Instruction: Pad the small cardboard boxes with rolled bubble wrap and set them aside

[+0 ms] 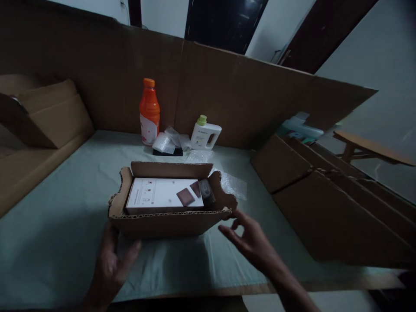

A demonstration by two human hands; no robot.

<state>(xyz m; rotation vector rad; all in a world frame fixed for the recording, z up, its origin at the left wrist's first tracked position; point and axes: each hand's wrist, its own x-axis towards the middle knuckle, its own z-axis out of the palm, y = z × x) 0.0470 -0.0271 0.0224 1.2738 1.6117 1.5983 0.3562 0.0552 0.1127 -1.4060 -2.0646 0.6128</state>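
An open cardboard box stands on the table in front of me, its flaps raised. Inside lies a white printed carton with brown squares pictured on its top. A clear-wrapped dark item sits beside the carton at the box's right end. My left hand is at the box's near left corner, thumb and fingers spread apart. Near the right front corner is my right hand, its fingers apart and the fingertips close to the cardboard edge; whether they touch it I cannot tell.
Behind the box stand an orange bottle and a white jug with a green cap. Bubble wrap lies beyond it, some on a black flat item. Cardboard boxes line the right; another carton is left. Cardboard panels wall the back.
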